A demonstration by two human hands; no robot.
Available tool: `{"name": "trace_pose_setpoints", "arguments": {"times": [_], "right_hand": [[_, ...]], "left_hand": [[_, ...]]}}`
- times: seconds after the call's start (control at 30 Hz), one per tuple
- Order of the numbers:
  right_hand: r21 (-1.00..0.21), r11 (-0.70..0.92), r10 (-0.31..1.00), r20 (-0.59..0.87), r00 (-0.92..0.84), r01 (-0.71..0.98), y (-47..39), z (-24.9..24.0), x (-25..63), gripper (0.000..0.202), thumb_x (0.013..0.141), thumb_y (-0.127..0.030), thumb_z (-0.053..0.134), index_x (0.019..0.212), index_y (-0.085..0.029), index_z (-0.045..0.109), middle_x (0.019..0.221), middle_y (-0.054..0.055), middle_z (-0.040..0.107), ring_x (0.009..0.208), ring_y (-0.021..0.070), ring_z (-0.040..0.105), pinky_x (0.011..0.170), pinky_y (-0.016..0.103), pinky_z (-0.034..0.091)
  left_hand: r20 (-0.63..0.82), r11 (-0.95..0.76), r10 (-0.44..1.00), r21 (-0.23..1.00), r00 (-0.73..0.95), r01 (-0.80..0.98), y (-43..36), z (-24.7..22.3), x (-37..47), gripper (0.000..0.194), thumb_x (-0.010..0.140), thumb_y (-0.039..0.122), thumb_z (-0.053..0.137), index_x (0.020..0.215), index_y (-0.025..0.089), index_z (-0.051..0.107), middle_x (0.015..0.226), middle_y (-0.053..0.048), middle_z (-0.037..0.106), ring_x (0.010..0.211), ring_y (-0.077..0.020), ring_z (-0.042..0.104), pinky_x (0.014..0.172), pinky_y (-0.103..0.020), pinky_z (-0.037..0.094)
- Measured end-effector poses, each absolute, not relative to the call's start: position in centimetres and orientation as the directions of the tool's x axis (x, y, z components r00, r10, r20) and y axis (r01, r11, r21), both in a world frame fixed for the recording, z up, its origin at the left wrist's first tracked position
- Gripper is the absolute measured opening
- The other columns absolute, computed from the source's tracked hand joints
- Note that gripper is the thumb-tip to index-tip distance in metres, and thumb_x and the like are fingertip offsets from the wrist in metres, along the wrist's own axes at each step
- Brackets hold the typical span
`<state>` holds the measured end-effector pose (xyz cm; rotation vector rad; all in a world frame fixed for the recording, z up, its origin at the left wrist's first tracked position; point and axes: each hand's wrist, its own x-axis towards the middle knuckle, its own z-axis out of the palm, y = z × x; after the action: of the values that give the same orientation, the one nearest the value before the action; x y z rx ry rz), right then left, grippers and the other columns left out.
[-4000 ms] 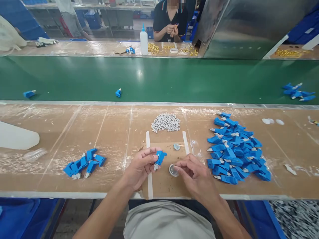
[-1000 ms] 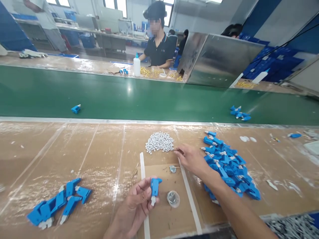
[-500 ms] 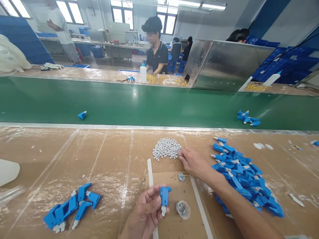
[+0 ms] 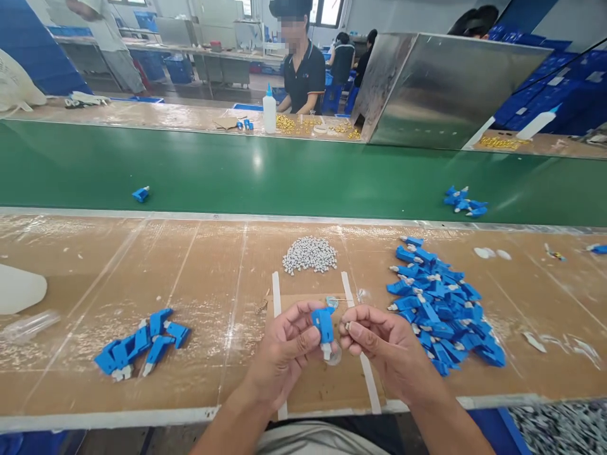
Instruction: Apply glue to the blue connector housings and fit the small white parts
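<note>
A brown-covered bench (image 4: 203, 379) fronts a green belt (image 4: 284, 170). At the clock's centre, the left hand (image 4: 284, 347) pinches a blue piece (image 4: 323, 325), pale end towards six. Just beside it at three, the right hand (image 4: 384, 347) grips a tiny bit (image 4: 348, 326) between thumb and finger; a slack pinch could drop it. At five, a clear cup (image 4: 334, 356), partly hidden, might tip if a knuckle catches it. Farther out, careless reaching could scatter the grey pellets (image 4: 310, 254) at twelve or topple the blue heap (image 4: 441, 303) at three.
</note>
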<state>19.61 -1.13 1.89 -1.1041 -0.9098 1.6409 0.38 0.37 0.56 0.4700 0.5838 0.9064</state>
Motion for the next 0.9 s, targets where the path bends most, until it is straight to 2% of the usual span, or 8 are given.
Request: {"name": "trace_pose_setpoints", "arguments": {"times": [0.13,0.27,0.47,0.57,0.7,0.9], "right_hand": [[-0.901,-0.309,0.949,-0.268,-0.169,-0.306,-1.7,2.3,19.5,0.017,0.083,-0.033,0.08,0.088,-0.017,0.076,0.076,0.003,0.073,0.067,0.0098,0.067,0.06,0.015,0.052],[-0.906,-0.313,0.946,-0.271,-0.176,-0.286,-2.1,2.7,19.4,0.017,0.082,-0.033,0.081,0.084,-0.016,0.076,0.071,0.003,0.073,0.064,0.0095,0.067,0.056,0.014,0.051],[-0.961,-0.227,0.968,-0.205,-0.144,-0.156,-3.1,3.1,19.0,0.014,0.087,-0.032,0.076,0.085,-0.018,0.074,0.073,0.003,0.073,0.066,0.0118,0.068,0.059,0.017,0.054],[-0.986,-0.147,0.981,-0.135,-0.136,-0.08,-3.6,3.6,18.5,0.012,0.091,-0.031,0.071,0.088,-0.02,0.072,0.078,0.002,0.07,0.068,0.012,0.067,0.062,0.02,0.055],[-0.998,0.034,0.993,0.028,-0.116,0.049,-4.0,4.1,18.0,0.008,0.097,-0.027,0.062,0.096,-0.023,0.069,0.089,0.001,0.065,0.076,0.0127,0.065,0.069,0.024,0.054],[-0.914,0.303,0.948,0.26,-0.185,0.271,-3.8,4.1,18.3,0.012,0.098,-0.016,0.058,0.1,-0.024,0.066,0.089,0.002,0.061,0.081,0.015,0.058,0.07,0.028,0.049]], "left_hand": [[-0.268,0.523,0.838,0.643,0.475,-0.56,-0.1,0.9,0.9,0.034,0.082,0.021,0.078,0.114,0.018,0.069,0.097,-0.007,0.071,0.08,-0.0146,0.069,0.072,-0.023,0.055],[-0.295,0.524,0.842,0.649,0.453,-0.551,-0.4,1.5,0.8,0.035,0.077,0.022,0.083,0.11,0.017,0.071,0.095,-0.007,0.071,0.08,-0.0128,0.067,0.067,-0.019,0.054],[-0.305,0.53,0.839,0.644,0.45,-0.551,-0.7,1.8,0.6,0.038,0.073,0.023,0.085,0.108,0.017,0.072,0.092,-0.005,0.07,0.075,-0.0113,0.066,0.063,-0.018,0.055],[-0.318,0.559,0.821,0.619,0.475,-0.552,-0.8,2.0,0.4,0.032,0.077,0.023,0.082,0.106,0.014,0.072,0.087,-0.004,0.069,0.068,-0.009,0.065,0.061,-0.017,0.055],[-0.381,0.671,0.736,0.518,0.559,-0.53,-0.6,2.6,0.2,0.02,0.085,0.022,0.074,0.099,0.008,0.072,0.079,-0.004,0.066,0.062,-0.0063,0.063,0.057,-0.013,0.054],[-0.437,0.749,0.662,0.39,0.609,-0.535,-0.4,3.4,-0.3,0.009,0.085,0.014,0.071,0.09,0.007,0.073,0.075,-0.004,0.067,0.062,-0.0068,0.066,0.057,-0.011,0.057]]}}
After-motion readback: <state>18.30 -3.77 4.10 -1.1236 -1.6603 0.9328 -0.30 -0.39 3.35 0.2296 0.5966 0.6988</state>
